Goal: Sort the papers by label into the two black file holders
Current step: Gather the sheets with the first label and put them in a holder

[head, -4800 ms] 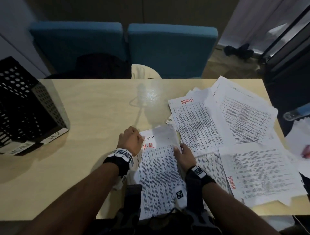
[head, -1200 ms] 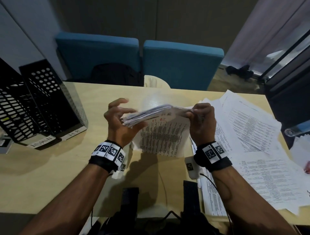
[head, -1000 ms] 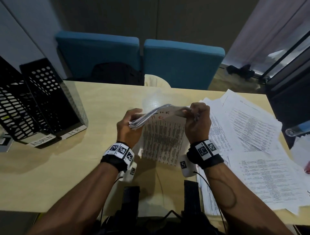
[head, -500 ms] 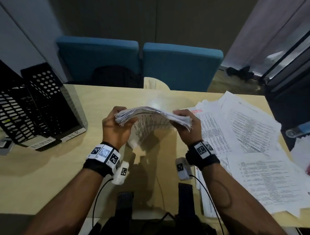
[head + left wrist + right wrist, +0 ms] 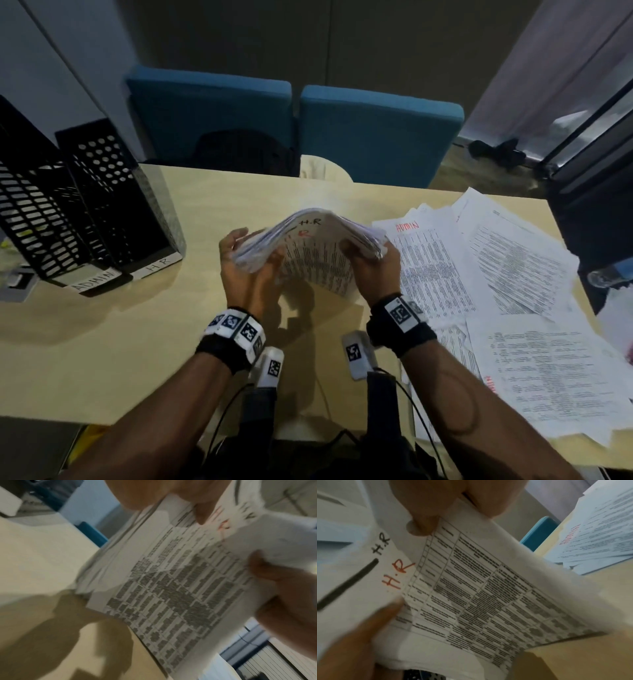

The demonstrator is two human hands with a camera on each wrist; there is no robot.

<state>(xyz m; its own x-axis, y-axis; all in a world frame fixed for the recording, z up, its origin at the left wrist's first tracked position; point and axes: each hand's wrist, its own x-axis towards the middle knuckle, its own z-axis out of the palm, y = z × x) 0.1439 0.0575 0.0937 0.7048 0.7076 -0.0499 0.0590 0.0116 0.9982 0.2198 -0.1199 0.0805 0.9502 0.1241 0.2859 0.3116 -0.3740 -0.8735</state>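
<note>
Papers marked H.R (image 5: 308,246), one bundle: now raised off the worktop (image 5: 102,342) and bowed between left hand (image 5: 246,270) and right hand (image 5: 371,270), both gripping its edges (squared for filing, likely); H.R file holder (image 5: 126,205) waits far left.

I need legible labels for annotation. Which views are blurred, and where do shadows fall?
Head: dim, the stack of papers motion-smeared, hand shadows on the table. Left wrist: heavily blurred, text unreadable. Right wrist: sharpest, "H.R" readable, edges soft.
</note>
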